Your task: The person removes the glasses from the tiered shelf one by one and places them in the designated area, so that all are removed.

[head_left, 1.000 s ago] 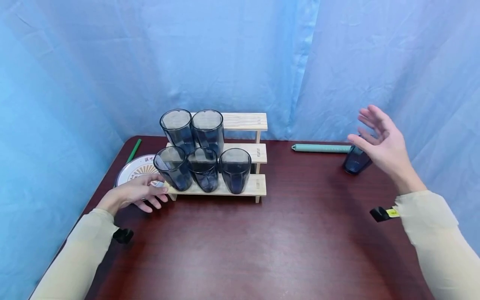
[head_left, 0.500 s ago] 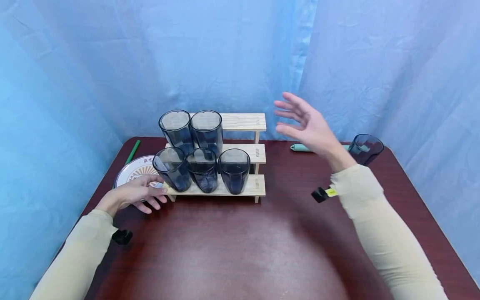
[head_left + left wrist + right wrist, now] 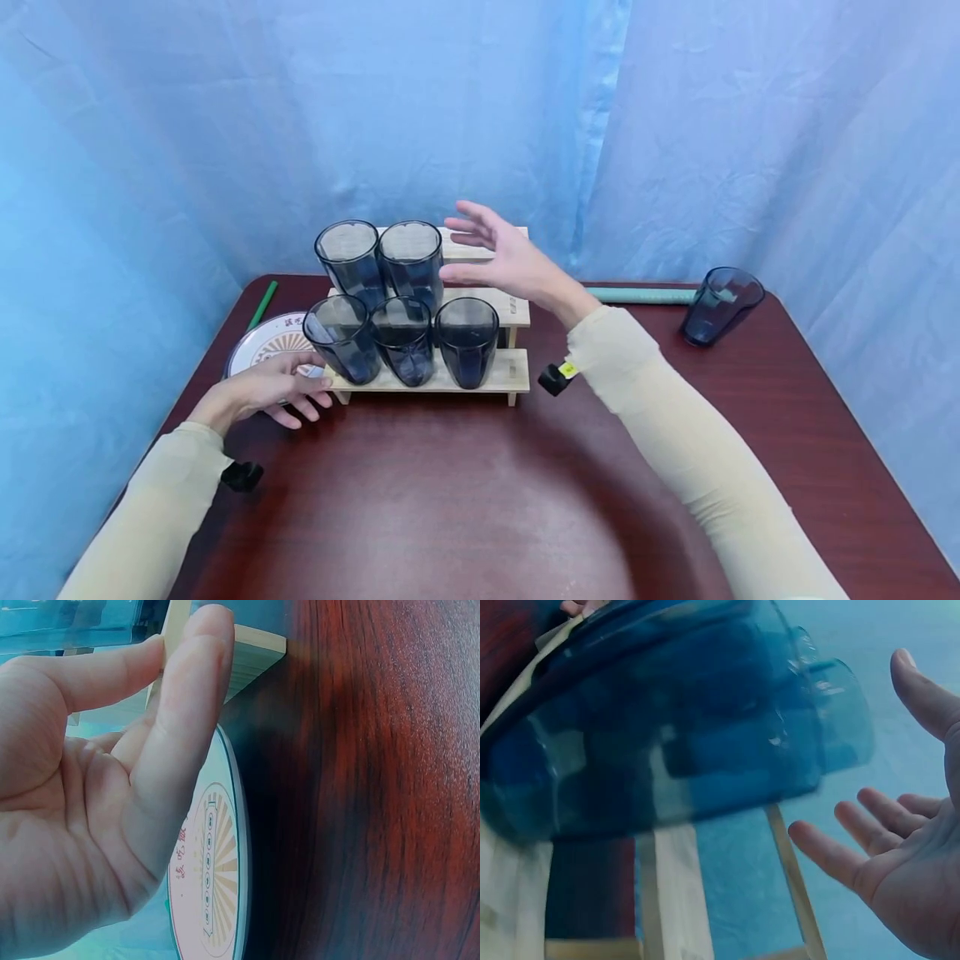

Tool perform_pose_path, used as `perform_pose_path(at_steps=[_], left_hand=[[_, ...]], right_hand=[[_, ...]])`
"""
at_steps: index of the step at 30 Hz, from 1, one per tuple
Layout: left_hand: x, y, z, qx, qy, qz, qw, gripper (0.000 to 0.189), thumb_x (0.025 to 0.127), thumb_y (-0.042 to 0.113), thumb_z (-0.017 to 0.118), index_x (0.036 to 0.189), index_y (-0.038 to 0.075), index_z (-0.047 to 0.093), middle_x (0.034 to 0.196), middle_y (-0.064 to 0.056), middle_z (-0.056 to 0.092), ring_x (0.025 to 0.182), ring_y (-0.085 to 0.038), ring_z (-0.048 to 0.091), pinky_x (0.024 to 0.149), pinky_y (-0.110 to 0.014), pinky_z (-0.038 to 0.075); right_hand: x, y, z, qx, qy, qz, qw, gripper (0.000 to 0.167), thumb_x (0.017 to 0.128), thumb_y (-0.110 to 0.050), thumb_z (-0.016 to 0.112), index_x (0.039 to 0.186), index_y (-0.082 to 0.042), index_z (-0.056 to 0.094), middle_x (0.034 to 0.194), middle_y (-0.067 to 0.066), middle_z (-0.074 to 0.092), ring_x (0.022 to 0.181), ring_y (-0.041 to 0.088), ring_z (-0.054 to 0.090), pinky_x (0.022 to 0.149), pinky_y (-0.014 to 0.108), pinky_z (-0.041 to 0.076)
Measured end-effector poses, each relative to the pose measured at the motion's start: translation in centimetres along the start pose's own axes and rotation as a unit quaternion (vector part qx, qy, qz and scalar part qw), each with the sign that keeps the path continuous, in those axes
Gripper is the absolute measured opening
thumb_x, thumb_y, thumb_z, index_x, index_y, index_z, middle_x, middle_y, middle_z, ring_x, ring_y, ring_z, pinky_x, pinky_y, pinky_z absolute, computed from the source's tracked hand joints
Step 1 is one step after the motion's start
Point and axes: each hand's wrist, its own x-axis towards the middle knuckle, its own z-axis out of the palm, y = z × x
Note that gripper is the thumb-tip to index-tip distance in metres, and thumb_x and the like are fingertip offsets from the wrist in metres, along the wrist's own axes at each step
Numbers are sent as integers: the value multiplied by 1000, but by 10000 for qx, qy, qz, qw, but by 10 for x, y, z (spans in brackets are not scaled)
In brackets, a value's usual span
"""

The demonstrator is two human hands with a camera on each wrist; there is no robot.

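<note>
A tiered wooden rack (image 3: 517, 367) holds several dark tinted drinking glasses. Three stand along the bottom shelf, the rightmost glass (image 3: 467, 346) among them. Behind these, two glasses, one of them the right glass (image 3: 411, 267), are on the middle shelf. At the bottom shelf's left end, my left hand (image 3: 266, 387) has thumb and finger pinching the wood; the left wrist view shows the fingertips right at the shelf end (image 3: 259, 639). My right hand (image 3: 510, 258) is empty, fingers spread and slightly bent, in front of the rack's right part, close to the right middle-shelf glass.
A single tinted glass (image 3: 720, 308) stands tilted-looking on the table's right side. Near it, along the back edge, lies a pale green stick (image 3: 637, 295). A patterned plate (image 3: 251, 346) and a thin green stick (image 3: 262, 304) are left of the rack. Blue curtains (image 3: 465, 108) enclose the table.
My right hand has moved left, from beside the lone glass on the right across to the rack, fingers spread throughout. The left hand and the glasses have kept their places.
</note>
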Motion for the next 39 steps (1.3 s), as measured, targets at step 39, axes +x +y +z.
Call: perform_pose_path(at_steps=[39], left_hand=[[1,3,2,182,122,-51,9997,62,101,31,64,146,2,32,105,-14,72,84,-27,71,71,-44,62]], right_hand=[[30,9,27,-160,-184,419,9988,89,83,-31,86,156,-16,36,142,-1,55,134,21,50,107,35,44]])
